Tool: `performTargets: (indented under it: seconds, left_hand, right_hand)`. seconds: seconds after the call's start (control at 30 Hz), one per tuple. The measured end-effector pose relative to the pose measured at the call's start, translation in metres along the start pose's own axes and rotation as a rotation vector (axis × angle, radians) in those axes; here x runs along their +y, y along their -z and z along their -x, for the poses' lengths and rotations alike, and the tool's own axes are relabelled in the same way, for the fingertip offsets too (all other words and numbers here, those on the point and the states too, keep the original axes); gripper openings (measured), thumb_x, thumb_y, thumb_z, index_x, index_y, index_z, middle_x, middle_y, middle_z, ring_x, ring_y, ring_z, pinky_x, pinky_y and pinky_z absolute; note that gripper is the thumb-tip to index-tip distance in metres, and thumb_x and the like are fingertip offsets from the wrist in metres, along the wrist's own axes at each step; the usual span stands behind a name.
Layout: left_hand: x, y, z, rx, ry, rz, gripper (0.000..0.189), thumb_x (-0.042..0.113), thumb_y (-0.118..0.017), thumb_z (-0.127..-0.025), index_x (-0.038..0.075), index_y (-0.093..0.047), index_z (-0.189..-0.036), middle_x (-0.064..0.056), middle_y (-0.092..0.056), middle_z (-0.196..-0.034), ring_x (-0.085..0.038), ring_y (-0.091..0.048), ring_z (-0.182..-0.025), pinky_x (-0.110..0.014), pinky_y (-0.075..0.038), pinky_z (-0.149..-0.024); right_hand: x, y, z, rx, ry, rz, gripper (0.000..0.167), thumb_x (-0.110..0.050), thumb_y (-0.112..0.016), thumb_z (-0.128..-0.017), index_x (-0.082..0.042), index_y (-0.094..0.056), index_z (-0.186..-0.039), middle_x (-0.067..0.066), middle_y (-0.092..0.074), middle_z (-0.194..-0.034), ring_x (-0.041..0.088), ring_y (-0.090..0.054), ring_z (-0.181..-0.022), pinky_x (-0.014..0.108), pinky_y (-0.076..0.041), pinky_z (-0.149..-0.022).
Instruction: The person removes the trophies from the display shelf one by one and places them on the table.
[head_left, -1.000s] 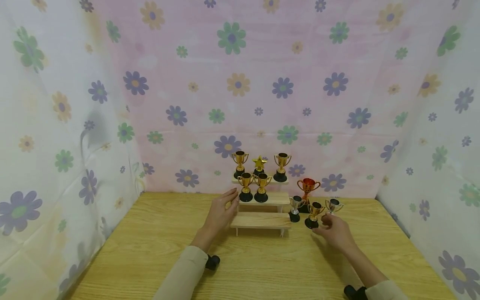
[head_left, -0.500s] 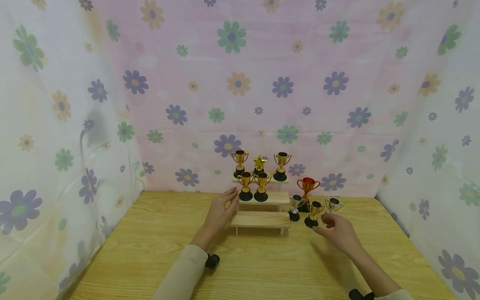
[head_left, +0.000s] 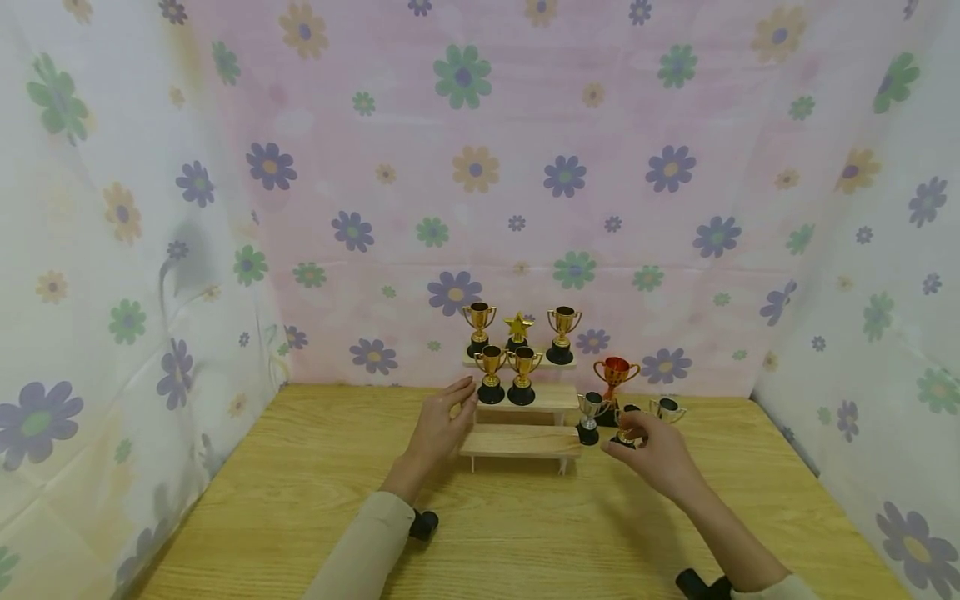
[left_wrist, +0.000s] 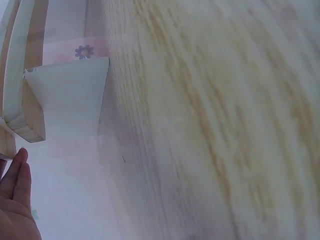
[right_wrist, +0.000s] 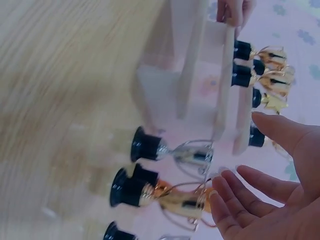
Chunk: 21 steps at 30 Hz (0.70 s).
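My left hand (head_left: 442, 421) rests its straight fingers against the left end of a three-step wooden stand (head_left: 517, 440). Close over a small gold trophy (right_wrist: 180, 206) on the table, my right hand (head_left: 663, 460) has its thumb and fingers spread apart with nothing between them. Its fingertips are right at the trophy's cup, and in the head view the hand hides part of it. A silver trophy (head_left: 590, 415) stands just left of it, and another silver trophy (head_left: 667, 408) sits behind the hand. Behind these rises a larger red trophy (head_left: 617, 372).
Two gold trophies (head_left: 523, 372) stand on the middle step's left half. Along the top step are a gold trophy (head_left: 478, 321), a star trophy (head_left: 518, 325) and another gold trophy (head_left: 562, 329). Flowered cloth (head_left: 517, 125) walls enclose the wooden table (head_left: 337, 467).
My right hand has moved left, from beside the right-hand silver trophy to over the gold trophy. The left hand stays in place, and the trophies have not moved.
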<state>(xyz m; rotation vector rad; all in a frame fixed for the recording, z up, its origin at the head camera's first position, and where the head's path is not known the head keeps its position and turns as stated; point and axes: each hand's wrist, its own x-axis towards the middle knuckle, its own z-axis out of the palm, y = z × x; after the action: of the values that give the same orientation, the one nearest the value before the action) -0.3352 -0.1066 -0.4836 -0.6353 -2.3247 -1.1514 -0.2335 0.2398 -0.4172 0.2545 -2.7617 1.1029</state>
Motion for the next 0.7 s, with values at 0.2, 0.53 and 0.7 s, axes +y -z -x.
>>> performTargets:
  seconds: [0.2,0.53,0.7]
  left_hand:
    - [0.000,-0.001,0.000,0.003,0.006,0.008,0.036,0.020,-0.061,-0.105,-0.005,-0.067,-0.131,-0.017,-0.061,-0.141,-0.033,-0.056,-0.133,-0.049,-0.047,-0.108]
    - [0.001,-0.001,0.002,0.029,-0.033,0.000,0.036,0.016,-0.063,-0.103,-0.008,-0.066,-0.130,-0.019,-0.061,-0.140,-0.036,-0.057,-0.132,-0.051,-0.049,-0.105]
    - [0.002,-0.001,0.001,0.038,-0.042,-0.005,0.033,0.012,-0.065,-0.102,-0.006,-0.068,-0.129,-0.019,-0.062,-0.138,-0.036,-0.058,-0.130,-0.050,-0.050,-0.104]
  right_hand:
    - [-0.013,-0.008,-0.008,-0.002,0.058,-0.062,0.057,-0.025,-0.079,-0.091,0.004,-0.059,-0.137,0.025,-0.062,-0.132,0.041,-0.063,-0.112,0.055,-0.056,-0.090]
    - [-0.035,-0.030,-0.025,0.003,0.114,-0.117,0.059,-0.023,-0.079,-0.091,0.001,-0.056,-0.140,0.021,-0.060,-0.134,0.041,-0.059,-0.118,0.058,-0.050,-0.100]
    - [-0.044,-0.042,-0.035,0.006,0.124,-0.128,0.057,-0.022,-0.079,-0.092,0.001,-0.057,-0.139,0.021,-0.060,-0.133,0.039,-0.059,-0.117,0.058,-0.050,-0.099]
